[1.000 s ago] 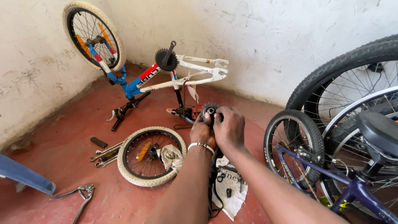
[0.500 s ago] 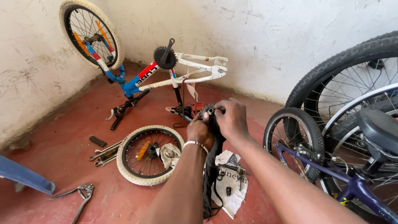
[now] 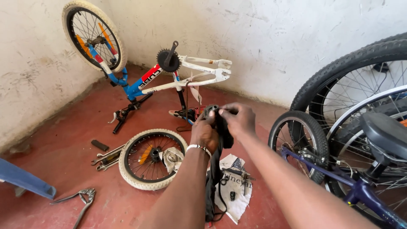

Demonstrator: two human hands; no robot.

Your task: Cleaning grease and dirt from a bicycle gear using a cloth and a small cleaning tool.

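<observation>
Both hands are gripping a limp black rubber inner tube held up in front of the person, over the red floor. The left hand, with a beaded bracelet at the wrist, is closing its fingers around the tube's upper part. The right hand is pinching the tube's top end between thumb and curled fingers. The tube is hanging down to a crumpled white cloth, its lower end cut off by the picture's edge. What the fingertips are pressing at the top is hard to make out. A loose small wheel with a white tyre is lying just left.
</observation>
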